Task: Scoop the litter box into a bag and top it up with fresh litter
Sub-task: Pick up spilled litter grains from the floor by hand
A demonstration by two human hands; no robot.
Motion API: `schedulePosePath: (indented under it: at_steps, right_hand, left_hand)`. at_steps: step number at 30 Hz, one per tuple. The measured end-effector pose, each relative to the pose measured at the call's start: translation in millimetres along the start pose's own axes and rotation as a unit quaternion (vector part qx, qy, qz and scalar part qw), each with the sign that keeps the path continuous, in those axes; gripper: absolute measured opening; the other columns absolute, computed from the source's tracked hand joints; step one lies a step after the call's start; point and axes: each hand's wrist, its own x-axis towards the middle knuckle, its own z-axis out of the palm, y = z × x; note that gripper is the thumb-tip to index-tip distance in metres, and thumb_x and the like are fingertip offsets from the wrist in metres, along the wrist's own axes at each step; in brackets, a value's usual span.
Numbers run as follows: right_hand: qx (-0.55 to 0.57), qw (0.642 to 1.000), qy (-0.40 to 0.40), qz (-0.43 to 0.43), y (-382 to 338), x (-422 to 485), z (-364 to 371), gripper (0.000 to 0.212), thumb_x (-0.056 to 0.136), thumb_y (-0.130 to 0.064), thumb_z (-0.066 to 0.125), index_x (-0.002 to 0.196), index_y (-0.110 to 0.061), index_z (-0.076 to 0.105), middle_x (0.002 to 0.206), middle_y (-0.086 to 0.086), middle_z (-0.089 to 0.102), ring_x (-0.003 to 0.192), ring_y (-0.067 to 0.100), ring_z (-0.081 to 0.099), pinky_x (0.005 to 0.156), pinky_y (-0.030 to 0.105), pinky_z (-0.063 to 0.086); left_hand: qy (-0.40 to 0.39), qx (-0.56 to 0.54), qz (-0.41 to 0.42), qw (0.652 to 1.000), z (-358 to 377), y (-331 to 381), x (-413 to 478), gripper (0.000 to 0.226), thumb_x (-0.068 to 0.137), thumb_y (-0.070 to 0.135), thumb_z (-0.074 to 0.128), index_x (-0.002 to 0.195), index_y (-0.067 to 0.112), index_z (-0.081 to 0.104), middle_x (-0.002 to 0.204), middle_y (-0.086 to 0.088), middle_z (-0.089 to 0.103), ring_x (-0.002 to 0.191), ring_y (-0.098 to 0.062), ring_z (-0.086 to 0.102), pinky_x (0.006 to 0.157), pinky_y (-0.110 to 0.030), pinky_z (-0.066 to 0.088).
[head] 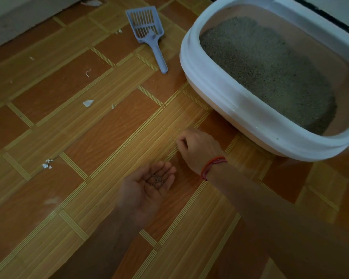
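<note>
A white-rimmed litter box [216, 81] stands on the floor at the right, filled with grey litter [266, 71]. A pale blue slotted scoop [147, 31] lies on the floor to its left. My left hand [147, 190] is held palm up and flat, with several dark litter grains [157, 179] lying on the palm. My right hand [197, 148], with a red thread at the wrist, reaches down to the floor just in front of the box, its fingertips pinched together at the floor; whether a grain is between them is too small to see.
The floor [101, 137] is wood-pattern vinyl in orange and tan. Small white scraps [88, 103] lie scattered on it at the left. A pale wall [14, 21] runs along the upper left.
</note>
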Motion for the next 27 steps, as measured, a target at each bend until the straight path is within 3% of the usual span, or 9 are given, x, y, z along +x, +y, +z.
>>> schedulePosePath:
  at_steps: [5, 10, 15, 20, 22, 27]
  right_hand:
    - [0.095, 0.995, 0.024, 0.004, -11, -29, -6, 0.012, 0.094, -0.031, 0.052, 0.084, -0.027, 0.059, 0.074, -0.013, 0.055, 0.07, 0.005, 0.053, 0.063, 0.026, 0.048]
    - [0.137, 0.991, -0.001, -0.009, -27, -55, -6, 0.013, 0.092, -0.031, 0.056, 0.079, -0.031, 0.054, 0.066, -0.018, 0.047, 0.062, -0.002, 0.047, 0.055, 0.01, 0.029]
    - [0.145, 0.989, -0.018, -0.014, -32, -62, -2, 0.009, 0.087, -0.035, 0.061, 0.082, -0.035, 0.053, 0.07, -0.02, 0.047, 0.067, -0.003, 0.048, 0.059, 0.009, 0.033]
    - [0.134, 0.99, -0.025, -0.029, -30, -64, -1, 0.014, 0.082, -0.032, 0.067, 0.079, -0.035, 0.054, 0.069, -0.019, 0.044, 0.066, -0.001, 0.045, 0.06, 0.012, 0.032]
    - [0.131, 0.99, -0.031, -0.042, -31, -64, -1, 0.005, 0.084, -0.034, 0.065, 0.086, -0.033, 0.061, 0.072, -0.019, 0.046, 0.066, -0.003, 0.046, 0.062, 0.011, 0.034]
    - [0.131, 0.991, 0.001, -0.016, -19, -51, -8, 0.014, 0.086, -0.041, 0.062, 0.093, -0.029, 0.066, 0.066, -0.018, 0.048, 0.065, -0.002, 0.048, 0.061, 0.015, 0.038]
  left_hand:
    - [-0.008, -0.001, 0.007, 1.0, 0, 1, -3, 0.03, 0.096, 0.015, 0.047, 0.091, -0.005, 0.068, 0.098, -0.02, 0.072, 0.097, -0.031, 0.072, 0.088, -0.038, 0.057]
    - [-0.033, 0.014, 0.021, 0.999, 0, -2, -1, 0.029, 0.096, 0.014, 0.046, 0.091, -0.005, 0.067, 0.097, -0.02, 0.07, 0.091, -0.028, 0.071, 0.083, -0.035, 0.056]
    - [-0.045, 0.031, 0.028, 0.998, 4, -3, -1, 0.029, 0.091, 0.014, 0.046, 0.099, -0.007, 0.065, 0.087, -0.018, 0.071, 0.079, -0.026, 0.072, 0.067, -0.031, 0.059]
    - [-0.045, 0.016, 0.025, 0.999, -2, -2, 2, 0.031, 0.096, 0.013, 0.044, 0.091, -0.006, 0.068, 0.086, -0.019, 0.069, 0.077, -0.027, 0.07, 0.065, -0.031, 0.059]
    - [-0.05, 0.016, 0.022, 0.998, -1, -2, 1, 0.033, 0.095, 0.014, 0.044, 0.086, -0.005, 0.071, 0.087, -0.019, 0.069, 0.078, -0.027, 0.07, 0.066, -0.031, 0.059]
    - [-0.048, -0.003, 0.014, 0.999, 0, 0, -2, 0.028, 0.085, 0.014, 0.051, 0.079, -0.003, 0.073, 0.091, -0.019, 0.072, 0.087, -0.027, 0.073, 0.082, -0.036, 0.059]
